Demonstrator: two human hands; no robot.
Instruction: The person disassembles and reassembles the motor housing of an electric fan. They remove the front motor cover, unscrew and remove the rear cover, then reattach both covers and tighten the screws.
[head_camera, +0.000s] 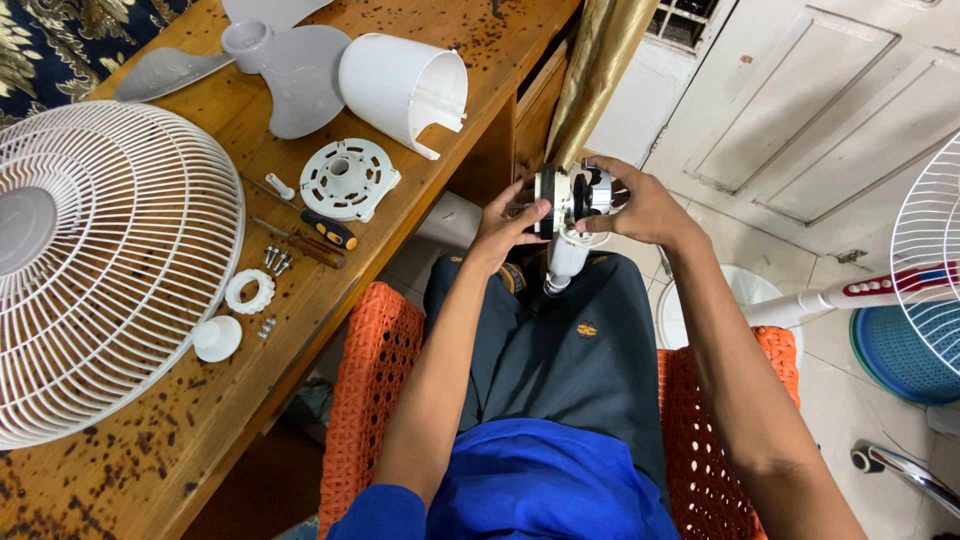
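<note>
Over my lap I hold a fan motor assembly (572, 200), white and metal, with a white neck pointing down toward my knees. My left hand (505, 222) grips its left side, thumb across the front. My right hand (640, 205) wraps its right side, fingers over the top. On the wooden table (200, 420) to my left lie a white fan guard (95, 270), a grey fan blade (290, 70), a white motor housing (405, 90), a round white plate (347, 180), a screwdriver (325, 228), screws (277, 262) and a white ring nut (249, 291).
I sit on an orange woven chair (375, 380). To the right stand a fan pole with a control panel (870, 292), another guard (935, 250) and a teal basket (905, 350). A white cap (217, 338) lies near the table edge. A white door (830, 110) is ahead.
</note>
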